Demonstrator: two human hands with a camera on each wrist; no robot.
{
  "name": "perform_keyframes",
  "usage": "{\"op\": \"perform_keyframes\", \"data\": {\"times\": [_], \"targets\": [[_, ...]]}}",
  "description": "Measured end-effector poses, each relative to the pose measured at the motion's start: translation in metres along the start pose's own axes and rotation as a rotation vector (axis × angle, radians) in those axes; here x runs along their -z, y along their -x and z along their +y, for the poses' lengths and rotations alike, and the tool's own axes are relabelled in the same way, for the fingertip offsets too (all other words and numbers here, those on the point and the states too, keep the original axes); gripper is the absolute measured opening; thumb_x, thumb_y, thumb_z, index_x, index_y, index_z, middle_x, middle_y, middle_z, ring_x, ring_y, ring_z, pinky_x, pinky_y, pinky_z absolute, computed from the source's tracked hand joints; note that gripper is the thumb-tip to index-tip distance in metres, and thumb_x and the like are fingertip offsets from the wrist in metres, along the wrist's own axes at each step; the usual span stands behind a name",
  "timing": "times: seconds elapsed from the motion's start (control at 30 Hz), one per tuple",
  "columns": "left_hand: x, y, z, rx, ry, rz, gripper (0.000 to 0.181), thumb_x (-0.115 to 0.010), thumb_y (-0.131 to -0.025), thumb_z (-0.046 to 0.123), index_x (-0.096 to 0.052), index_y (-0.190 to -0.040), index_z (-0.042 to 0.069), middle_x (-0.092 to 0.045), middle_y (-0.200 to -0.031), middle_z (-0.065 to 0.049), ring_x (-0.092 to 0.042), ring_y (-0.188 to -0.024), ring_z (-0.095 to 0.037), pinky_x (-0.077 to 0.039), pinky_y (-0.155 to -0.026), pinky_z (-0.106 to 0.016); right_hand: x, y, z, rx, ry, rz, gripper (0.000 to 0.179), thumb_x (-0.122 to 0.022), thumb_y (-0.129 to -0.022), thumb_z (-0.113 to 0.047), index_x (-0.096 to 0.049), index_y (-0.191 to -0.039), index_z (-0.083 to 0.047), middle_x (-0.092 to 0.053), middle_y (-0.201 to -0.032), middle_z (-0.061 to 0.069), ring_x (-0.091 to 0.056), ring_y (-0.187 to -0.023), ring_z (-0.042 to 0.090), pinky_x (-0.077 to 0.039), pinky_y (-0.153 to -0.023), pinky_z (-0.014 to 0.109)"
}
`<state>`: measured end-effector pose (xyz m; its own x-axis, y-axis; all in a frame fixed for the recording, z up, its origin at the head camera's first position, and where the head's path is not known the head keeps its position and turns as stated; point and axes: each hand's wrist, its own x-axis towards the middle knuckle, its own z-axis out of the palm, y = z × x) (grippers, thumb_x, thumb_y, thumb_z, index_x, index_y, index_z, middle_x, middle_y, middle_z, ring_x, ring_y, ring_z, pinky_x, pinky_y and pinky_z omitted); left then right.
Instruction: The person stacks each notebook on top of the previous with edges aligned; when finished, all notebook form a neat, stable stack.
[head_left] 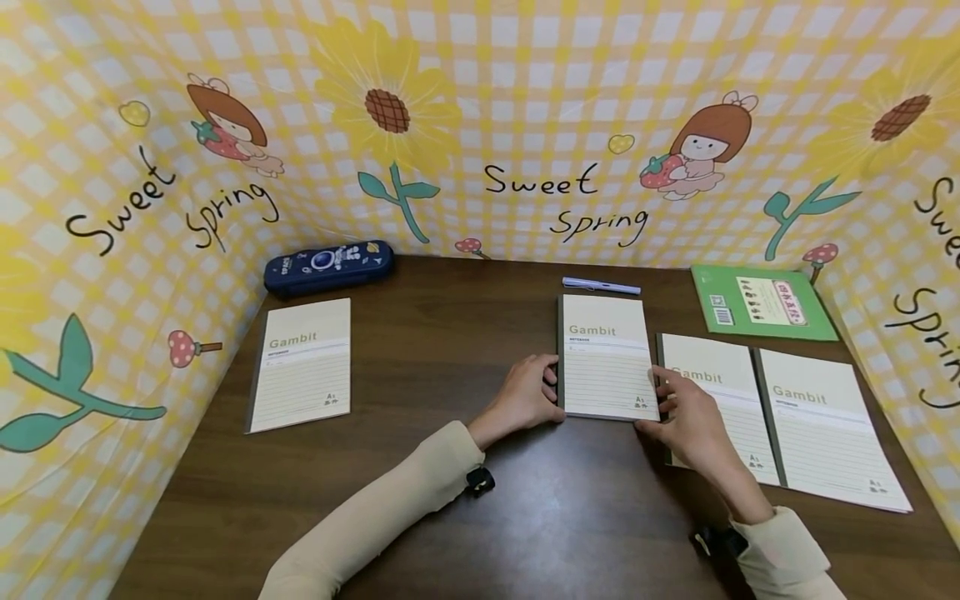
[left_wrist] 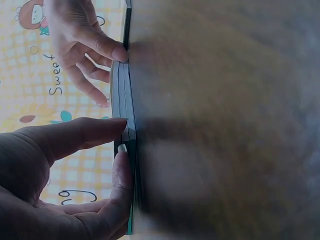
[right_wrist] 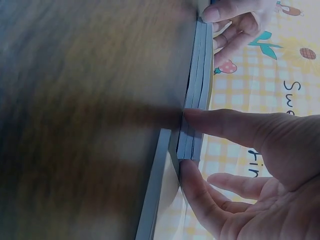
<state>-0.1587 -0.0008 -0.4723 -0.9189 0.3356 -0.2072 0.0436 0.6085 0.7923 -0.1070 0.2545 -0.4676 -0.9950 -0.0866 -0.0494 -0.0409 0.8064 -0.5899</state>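
Note:
A small stack of cream Gambit notebooks (head_left: pixel 606 358) lies right of the table's middle, its layered page edges (left_wrist: pixel 123 92) showing in both wrist views. At its dark spine side, my left hand (head_left: pixel 523 392) holds the near left corner between thumb and fingers. My right hand (head_left: pixel 693 421) grips the near right corner the same way, thumb on the front edge (right_wrist: pixel 195 80) and fingers along the side. Under the right hand's reach lies another Gambit notebook (head_left: pixel 723 408), partly covered by that hand. Beside it lies one more Gambit notebook (head_left: pixel 828 433).
Far left on the brown table (head_left: pixel 420 333) lies a separate Gambit notebook (head_left: pixel 303 367). Behind it sits a navy pencil case (head_left: pixel 330 267). A lilac pen (head_left: pixel 602 286) lies just behind the stack. At the back right is a green book (head_left: pixel 761 304). Checked cloth walls (head_left: pixel 525 100) enclose the table.

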Motion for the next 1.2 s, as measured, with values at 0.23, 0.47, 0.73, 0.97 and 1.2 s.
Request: {"op": "perform_keyframes", "data": {"times": [0.23, 0.47, 0.73, 0.97, 1.2], "targets": [[-0.001, -0.002, 0.0, 0.001, -0.02, -0.002, 0.091, -0.093, -0.069, -0.001, -0.051, -0.149, 0.0, -0.065, -0.111, -0.009, -0.072, -0.085, -0.014, -0.056, -0.091, -0.031, 0.0, 0.0, 0.002, -0.003, -0.02, 0.001, 0.084, -0.09, -0.076, -0.003, -0.048, -0.148, 0.007, -0.067, -0.114, 0.029, -0.071, -0.094, 0.036, -0.057, -0.068, 0.035], [-0.002, -0.002, 0.0, 0.001, -0.028, -0.006, 0.091, -0.092, -0.069, -0.003, -0.049, -0.15, -0.001, -0.065, -0.111, -0.01, -0.071, -0.083, -0.013, -0.057, -0.085, -0.029, -0.001, 0.0, 0.003, -0.004, -0.021, 0.002, 0.084, -0.089, -0.077, -0.002, -0.047, -0.149, 0.007, -0.066, -0.115, 0.029, -0.071, -0.094, 0.037, -0.058, -0.069, 0.036], [-0.001, 0.0, -0.001, 0.003, -0.017, -0.011, 0.092, -0.093, -0.069, 0.001, -0.049, -0.15, 0.0, -0.066, -0.11, -0.009, -0.071, -0.083, -0.012, -0.056, -0.093, -0.034, 0.001, 0.001, 0.002, -0.001, -0.026, -0.015, 0.084, -0.089, -0.079, -0.004, -0.046, -0.15, 0.007, -0.065, -0.117, 0.028, -0.071, -0.095, 0.036, -0.061, -0.072, 0.041], [0.002, 0.004, -0.001, 0.02, 0.031, -0.039, 0.096, -0.095, -0.073, 0.013, -0.045, -0.154, 0.004, -0.067, -0.118, -0.013, -0.073, -0.093, -0.018, -0.06, -0.083, -0.031, 0.003, 0.002, 0.001, 0.005, -0.046, -0.029, 0.085, -0.09, -0.081, -0.01, -0.045, -0.151, 0.006, -0.064, -0.119, 0.029, -0.071, -0.098, 0.04, -0.062, -0.075, 0.044], [0.007, 0.009, -0.003, 0.027, 0.084, -0.052, 0.093, -0.093, -0.079, 0.022, -0.044, -0.156, 0.01, -0.069, -0.122, -0.011, -0.073, -0.102, -0.024, -0.06, -0.09, -0.039, 0.007, 0.004, -0.001, 0.013, -0.047, -0.021, 0.083, -0.089, -0.083, -0.016, -0.045, -0.151, 0.005, -0.064, -0.123, 0.028, -0.071, -0.103, 0.043, -0.062, -0.074, 0.041]]}}
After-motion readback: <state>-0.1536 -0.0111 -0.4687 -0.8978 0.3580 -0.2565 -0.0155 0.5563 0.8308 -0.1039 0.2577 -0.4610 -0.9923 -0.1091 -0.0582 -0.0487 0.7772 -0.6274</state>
